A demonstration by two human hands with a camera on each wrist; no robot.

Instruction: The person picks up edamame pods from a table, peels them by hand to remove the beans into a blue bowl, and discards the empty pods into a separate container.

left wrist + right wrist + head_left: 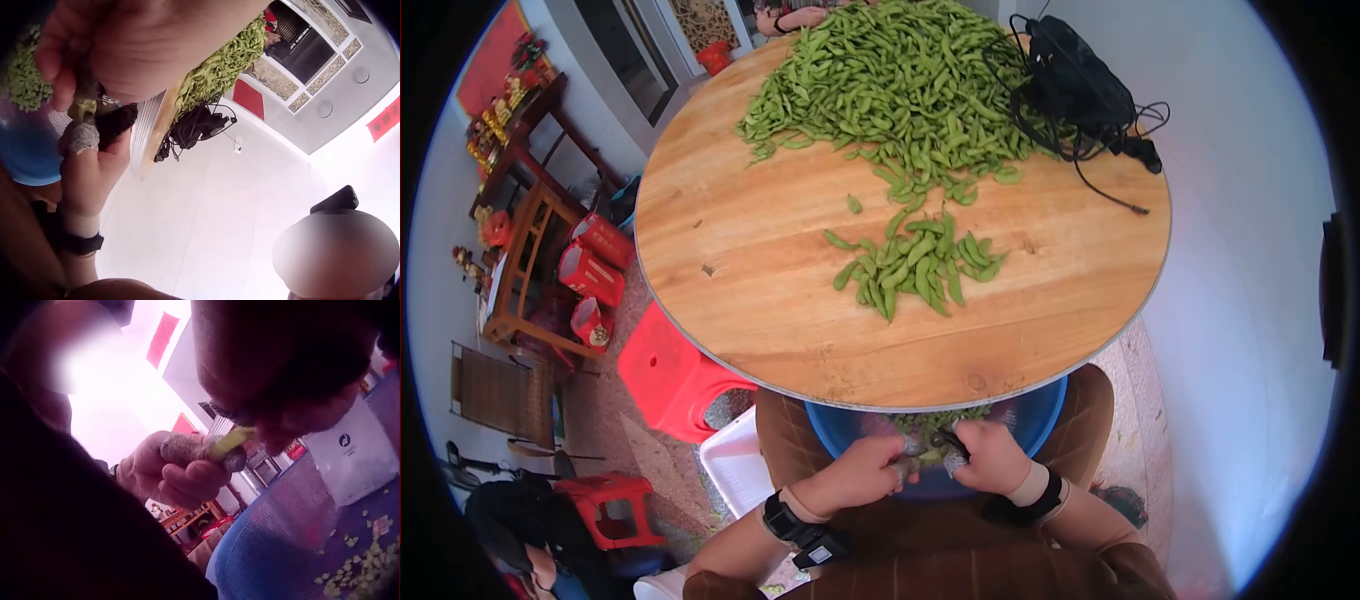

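Observation:
Both hands are close together over a blue basin below the table's near edge. My left hand pinches a green edamame pod between thumb and finger, both wrapped in grey covering. The right hand grips the pod's other end, its thumb also wrapped in grey. Something black lies along the right fingers; its kind is too dark to tell. Shelled green beans lie in the basin. A small heap of pods sits on the round wooden table in front.
A large mound of pods covers the table's far side, beside a black bag with cables. At left stand a red stool and a white tray. Another person's arm shows at the far edge.

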